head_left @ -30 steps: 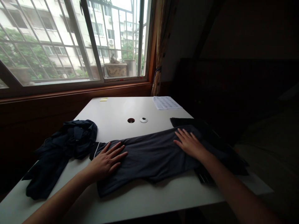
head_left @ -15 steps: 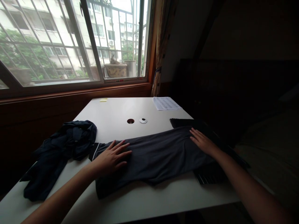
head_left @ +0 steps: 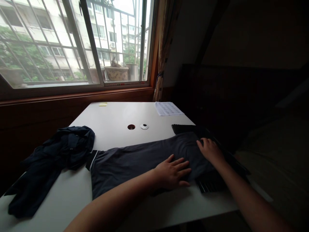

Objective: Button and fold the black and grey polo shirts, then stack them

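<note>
A dark grey garment (head_left: 130,161), folded into a long strip, lies across the white table. A black band with a white stripe edges its left end. My left hand (head_left: 172,173) rests palm down on the garment, right of its middle, with fingers spread. At the garment's right end, my right hand (head_left: 211,153) touches the cloth with slightly bent fingers that stand apart. Beneath and beyond that end lies a black item with a ribbed edge (head_left: 210,184), partly covered; its kind is hard to make out in the shade.
A crumpled dark navy garment (head_left: 62,151) lies on the left of the white table (head_left: 113,132). Farther back are a round hole (head_left: 131,127), a white round cover (head_left: 144,126), printed papers (head_left: 169,109) and a yellow sticky note (head_left: 103,104). A barred window stands behind the table.
My left hand has moved right along the garment, from near its left end to right of the middle. My right hand has shifted slightly, its fingers now more bent. The view has turned a little.
</note>
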Tool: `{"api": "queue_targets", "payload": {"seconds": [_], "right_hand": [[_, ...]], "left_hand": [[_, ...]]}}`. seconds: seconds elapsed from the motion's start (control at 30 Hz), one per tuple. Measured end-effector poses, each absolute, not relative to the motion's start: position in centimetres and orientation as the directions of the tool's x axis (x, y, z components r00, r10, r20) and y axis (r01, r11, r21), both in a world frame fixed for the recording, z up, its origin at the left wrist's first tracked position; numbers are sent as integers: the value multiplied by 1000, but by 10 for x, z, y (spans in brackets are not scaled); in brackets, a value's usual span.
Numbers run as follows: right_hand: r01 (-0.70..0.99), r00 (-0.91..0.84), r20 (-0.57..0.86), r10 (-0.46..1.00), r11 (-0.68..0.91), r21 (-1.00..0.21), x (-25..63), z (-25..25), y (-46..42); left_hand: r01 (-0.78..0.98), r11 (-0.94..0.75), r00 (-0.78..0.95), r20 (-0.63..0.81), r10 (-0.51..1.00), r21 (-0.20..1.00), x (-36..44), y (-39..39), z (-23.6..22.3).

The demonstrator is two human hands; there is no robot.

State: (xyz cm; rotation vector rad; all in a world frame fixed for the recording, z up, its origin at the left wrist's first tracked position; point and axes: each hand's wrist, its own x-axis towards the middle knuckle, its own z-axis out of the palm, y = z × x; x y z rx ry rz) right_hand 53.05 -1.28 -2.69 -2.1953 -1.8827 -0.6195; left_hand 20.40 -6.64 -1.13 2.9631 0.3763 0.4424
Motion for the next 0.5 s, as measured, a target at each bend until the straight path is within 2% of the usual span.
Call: {"api": "queue_targets", "payload": {"seconds": [0.13,0.3,0.5], "right_hand": [[964,180,294,939,-228,136,525,-20,-12],[955,279,76,957,-285,79,528,-4,-8],[973,216,19,976,-217,77,545,25,3]], "left_hand": [[100,-984,957,256,135,147,183,-77,-8],[88,-978,960,246,135,191,158,-87,-2],[73,-978,971,211,114,194,154,-92,-4]]}}
